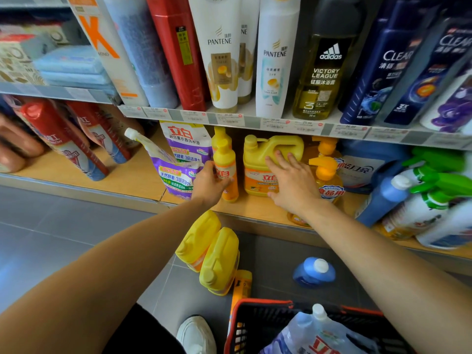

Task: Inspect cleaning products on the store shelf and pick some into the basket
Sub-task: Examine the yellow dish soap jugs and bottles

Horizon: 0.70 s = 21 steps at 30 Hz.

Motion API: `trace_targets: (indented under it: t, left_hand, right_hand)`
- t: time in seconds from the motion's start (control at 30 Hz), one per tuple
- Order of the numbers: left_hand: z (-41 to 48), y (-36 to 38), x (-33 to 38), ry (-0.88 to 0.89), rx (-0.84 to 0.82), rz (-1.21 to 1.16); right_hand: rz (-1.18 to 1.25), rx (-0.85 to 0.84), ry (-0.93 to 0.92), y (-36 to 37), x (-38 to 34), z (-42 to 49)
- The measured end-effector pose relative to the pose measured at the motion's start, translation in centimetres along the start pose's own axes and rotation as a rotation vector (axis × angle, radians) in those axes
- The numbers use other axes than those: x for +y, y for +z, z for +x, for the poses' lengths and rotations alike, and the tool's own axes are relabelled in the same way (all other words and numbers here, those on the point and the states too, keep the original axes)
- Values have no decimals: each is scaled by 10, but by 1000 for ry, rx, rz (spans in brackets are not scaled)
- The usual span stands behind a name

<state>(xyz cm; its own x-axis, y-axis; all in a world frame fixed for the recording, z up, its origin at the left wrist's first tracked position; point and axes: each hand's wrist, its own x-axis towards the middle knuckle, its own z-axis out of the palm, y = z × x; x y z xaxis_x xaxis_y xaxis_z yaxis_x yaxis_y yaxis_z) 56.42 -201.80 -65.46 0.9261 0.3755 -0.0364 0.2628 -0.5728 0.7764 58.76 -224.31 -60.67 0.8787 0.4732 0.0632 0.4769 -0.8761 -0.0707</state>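
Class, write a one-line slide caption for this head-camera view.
Left hand grips a slim yellow bottle while the right hand rests flat on a yellow jug, basket waiting below.

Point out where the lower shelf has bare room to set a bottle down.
The shelf is bare between the red-capped bottles and the purple pouch, plus a narrow front strip before the yellow jug. The right end, around the blue bottle and green sprayers, is crowded. The left hand grips the slim bottle beside the pouch.

White bottles [219, 60] read PANTENE, an olive bottle [324, 75] adidas, blue bottles [390, 65] CLEAR, the yellow jug [258, 153] 立白.
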Motion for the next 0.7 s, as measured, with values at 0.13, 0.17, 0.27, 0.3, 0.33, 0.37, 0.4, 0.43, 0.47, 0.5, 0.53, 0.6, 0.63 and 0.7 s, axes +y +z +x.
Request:
trace_targets:
  t: [0.13, 0.17, 0.27, 0.3, 0.33, 0.37, 0.4, 0.43, 0.47, 0.5, 0.53, 0.6, 0.63, 0.7]
  left_hand:
    - [8, 3, 2, -30, -40, -18]
    - [8, 2, 3, -31, -54, -21]
    - [-2, -3, 2, -45, -109, -31]
    - [-9, -5, -1, -54, -117, -5]
    - [-18, -7, -4, -61, -111, 39]
    - [-30, -9, -8, -51, -95, 88]
    - [-42, -11, -13, -11, -84, 142]
    - [-55, -12, -18, 55, -95, 209]
    - [-67, -13, -23, 124, -134, 286]
    - [-78, -13, -28, 174, -196, 359]
    - [-88, -13, -33, 197, -269, 425]
    - [-102, -13, -44, 182, -408, 537]
    - [-106, -14, -49, 164, -463, 572]
    - [-112, -16, -57, 129, -535, 601]
  right_hand:
    - [19, -6, -16, 0, 2, -1]
    - [27, -5, -22, 0, 3, -1]
    - [25, -28, -35, -1, 4, -3]
    - [9, -28, -46, 0, 4, -5]
    - [-7, -11, -66, 2, 3, -10]
    - [1, 37, -97, 4, 0, -17]
    - [34, 102, -140, 8, -5, -26]
    - [84, 173, -192, 15, -10, -37]
    - [142, 211, -236, 24, -15, -49]
    - [234, 160, -260, 35, -21, -61]
    - [352, 25, -255, 45, -25, -74]
    - [547, -348, -229, 62, -33, -99]
    - [614, -491, -231, 70, -35, -111]
    - [727, -665, -237, 82, -38, -132]
